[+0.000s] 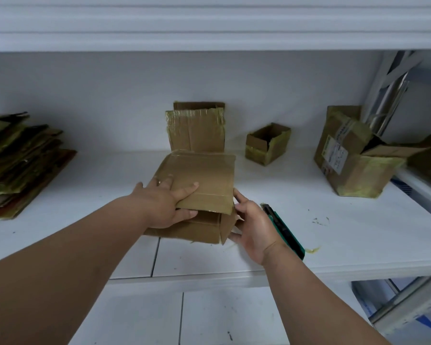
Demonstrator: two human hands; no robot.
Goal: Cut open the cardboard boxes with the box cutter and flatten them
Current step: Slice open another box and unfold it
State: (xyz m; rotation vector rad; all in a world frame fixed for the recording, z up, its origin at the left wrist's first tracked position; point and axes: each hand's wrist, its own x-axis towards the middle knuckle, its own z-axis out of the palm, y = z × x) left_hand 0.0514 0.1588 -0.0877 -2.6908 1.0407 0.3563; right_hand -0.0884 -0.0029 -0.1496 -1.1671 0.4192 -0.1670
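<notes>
I am looking down at a white shelf (309, 195), and everything here is placed relative to the cardboard box (199, 180) I hold at its front middle. That box is brown, taped and partly collapsed, its broad top panel tilted up toward me with folded flaps showing beneath. My left hand (164, 202) grips its near left corner: the fingers (184, 189) lie flat and spread on top of the panel while the thumb curls underneath, pinching the board. My right hand (253, 225) holds the box's near right corner, fingers bent around the edge and lower flaps (how far they reach under the board is hidden). Just right of the box, touching the outer side of my right hand, the box cutter (284, 230) lies on the shelf, green and black, its tip pointing away from me; my right hand does not grasp it. Directly behind the box, a flattened taped box (195, 130) stands upright against the white back wall. Behind and to the right of the box sits a small open box (268, 144) with yellowish tape around it. Farther right, well apart from the box, a larger labelled box (346, 160) leans tilted, its flaps open. Far to the left of the box, a stack of flattened cardboard (23, 165) rests on the shelf. Right of the box, beyond the cutter, small scraps of tape (320, 221) dot the shelf surface.
</notes>
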